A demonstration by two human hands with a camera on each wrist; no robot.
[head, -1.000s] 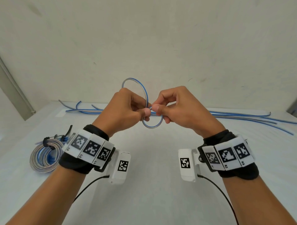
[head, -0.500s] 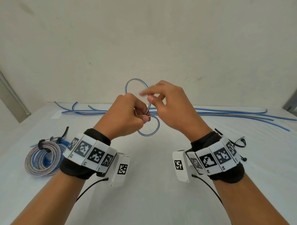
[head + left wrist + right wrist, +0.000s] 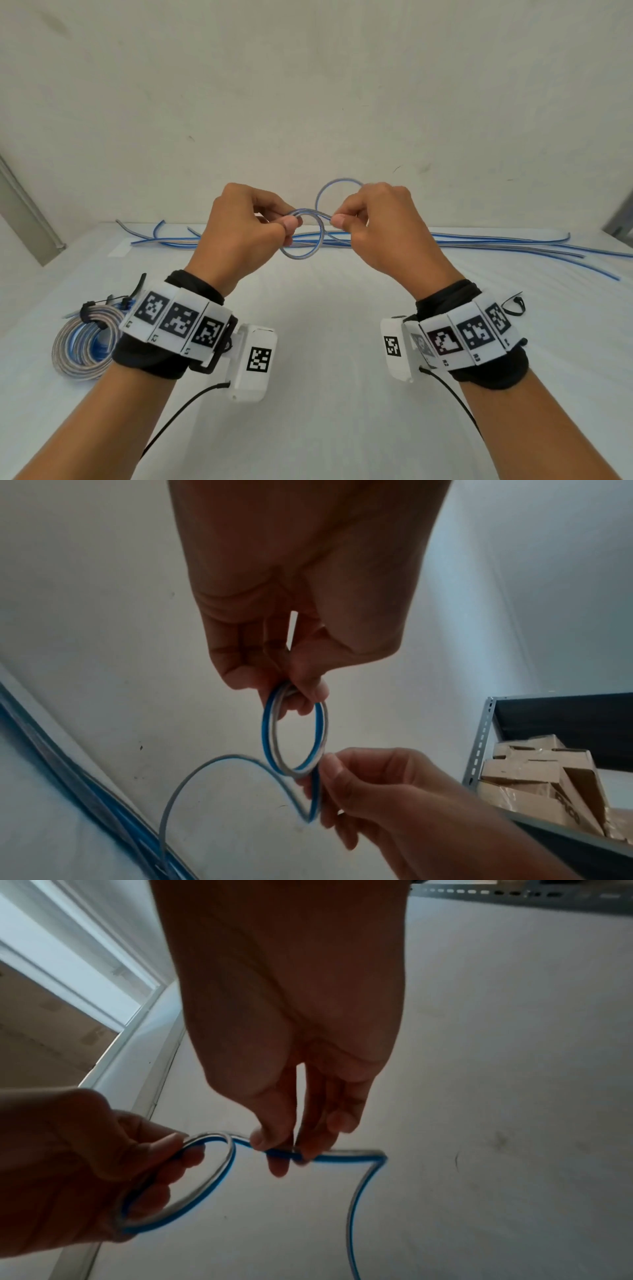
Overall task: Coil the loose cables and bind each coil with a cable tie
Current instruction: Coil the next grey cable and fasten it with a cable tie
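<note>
My left hand [image 3: 289, 222] pinches a small coil of blue-and-grey cable [image 3: 301, 255], held up above the white table [image 3: 325, 342]. In the left wrist view the coil [image 3: 270, 739] hangs from the left hand's thumb and fingers [image 3: 294, 696] as about two turns. Just right of the coil, my right hand [image 3: 337, 219] pinches the same cable. A fresh loop [image 3: 337, 181] arches behind the right hand. In the right wrist view its thumb and fingertips [image 3: 284, 1150] grip the cable [image 3: 356, 1196], which bends down and away.
A finished coil [image 3: 85, 342] bound with a black tie [image 3: 87, 310] lies at the left of the table. Several loose blue-and-grey cables [image 3: 479, 240] stretch along the back edge. Black cable ties [image 3: 513, 305] lie at the right. A metal shelf with cardboard boxes [image 3: 534, 777] stands beside the table.
My right hand let go of the coil, reached over it, and now pinches the cable further right. A new loop has formed behind it. The left hand kept its hold.
</note>
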